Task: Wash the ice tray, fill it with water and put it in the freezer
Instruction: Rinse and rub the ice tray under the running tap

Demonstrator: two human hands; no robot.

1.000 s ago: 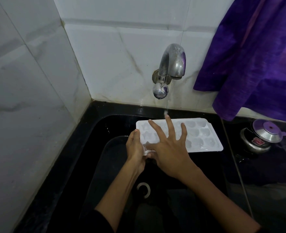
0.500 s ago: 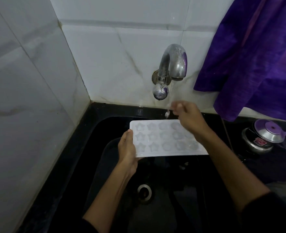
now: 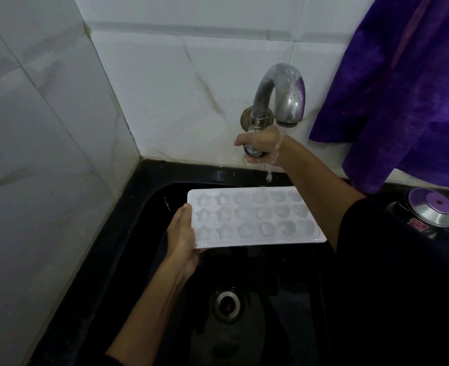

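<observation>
Head view: your right hand [image 3: 259,147] has left the ice tray [image 3: 255,216] and gone up to the tap [image 3: 278,96], fingers now curled round the round knob [image 3: 252,151] under the spout. A second ago that hand lay spread flat on the tray's moulds. Water runs thin from the spout, past your wrist, landing at the tray's far edge. Your left hand [image 3: 182,233] grips the tray's left short end, thumb over the rim, the other fingers hidden beneath. Tray sits level over the black sink [image 3: 128,233], moulds up, star and round cells wet. Drain [image 3: 227,303] lies below. Reading: scrubbing looks finished; you're setting the flow, either for a rinse or for filling. Freezer step not yet begun.
</observation>
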